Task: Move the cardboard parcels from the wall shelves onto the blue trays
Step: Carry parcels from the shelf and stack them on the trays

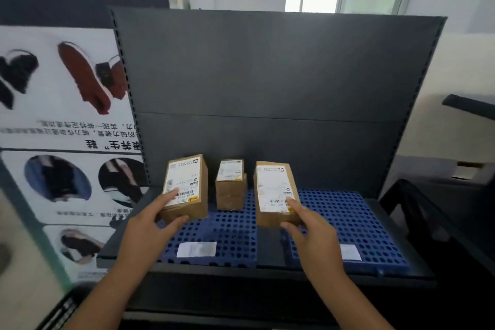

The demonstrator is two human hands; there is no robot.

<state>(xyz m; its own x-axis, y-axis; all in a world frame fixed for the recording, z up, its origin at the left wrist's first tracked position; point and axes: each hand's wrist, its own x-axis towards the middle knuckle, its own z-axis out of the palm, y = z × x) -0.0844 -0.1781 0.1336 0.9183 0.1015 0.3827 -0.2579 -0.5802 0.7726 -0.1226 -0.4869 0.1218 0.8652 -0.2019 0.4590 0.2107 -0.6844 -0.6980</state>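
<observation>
Two blue perforated trays lie side by side on a dark shelf: the left tray (pixel 227 233) and the right tray (pixel 356 222). My left hand (pixel 158 218) grips the near end of a labelled cardboard parcel (pixel 187 185) at the left tray's back left. My right hand (pixel 308 225) grips the near end of a second labelled parcel (pixel 276 190), which stands over the gap between the trays. Between them a small stack of parcels (pixel 231 185) rests at the back of the left tray, untouched.
The dark grey back panel (pixel 267 75) of the shelf unit rises behind the trays. A white paper label (pixel 197 249) lies on the left tray's front. A poster with shoes (pixel 61 115) stands to the left. A dark rack (pixel 442 222) is at the right.
</observation>
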